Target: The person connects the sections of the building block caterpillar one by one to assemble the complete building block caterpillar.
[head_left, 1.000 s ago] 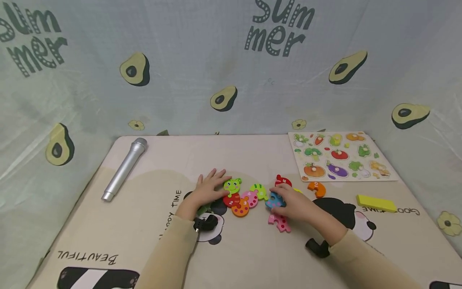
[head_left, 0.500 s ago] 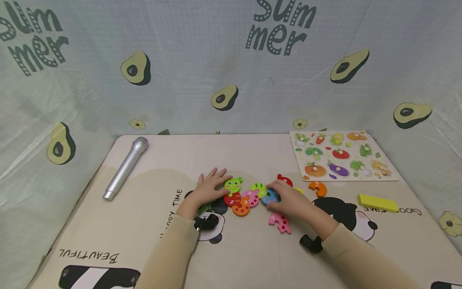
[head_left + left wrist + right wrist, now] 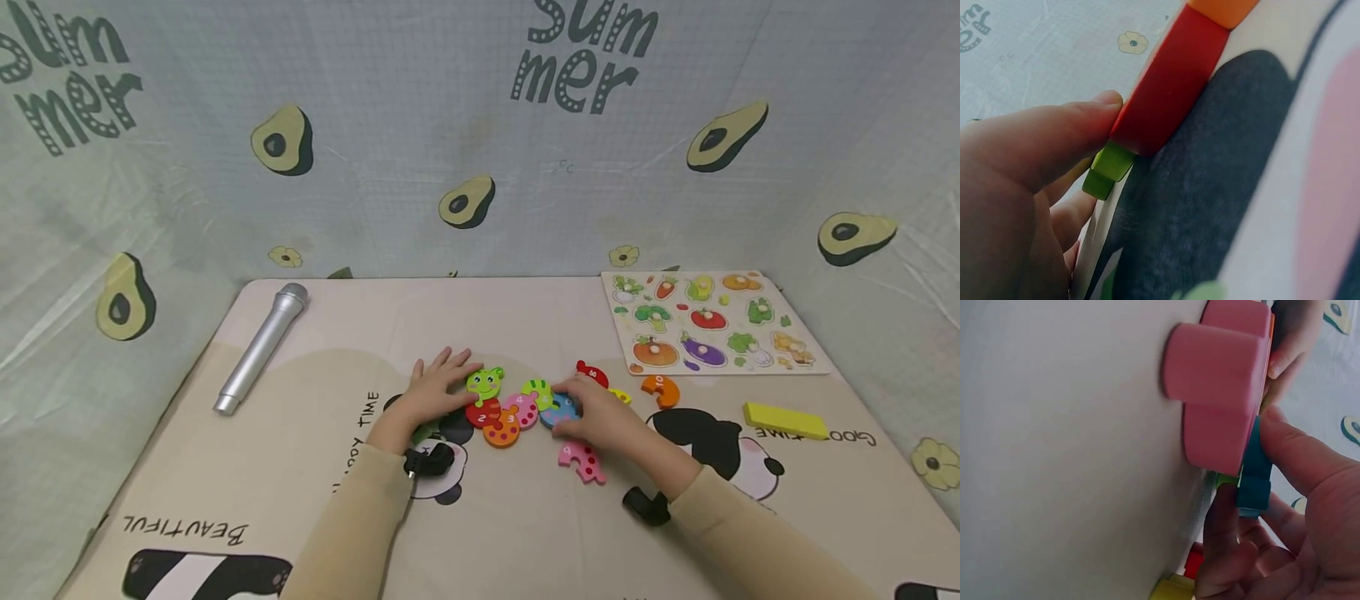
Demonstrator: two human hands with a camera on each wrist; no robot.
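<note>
A chain of numbered caterpillar puzzle pieces lies mid-table: green smiling head, red piece, orange piece, pink piece and green striped piece. My left hand rests beside the head with fingers spread; in the left wrist view its thumb touches the red piece near the green one. My right hand pinches a blue puzzle piece by the striped piece; thumb and fingers partly hide it. Whether the two interlock, I cannot tell.
Around my right hand lie a pink piece, red piece, partly hidden yellow piece and orange piece. A vegetable puzzle board and yellow block are at right, a silver toy microphone at left.
My right hand has shifted left with the blue piece, bringing it up to the green striped piece. The left hand has stayed in place beside the head.
</note>
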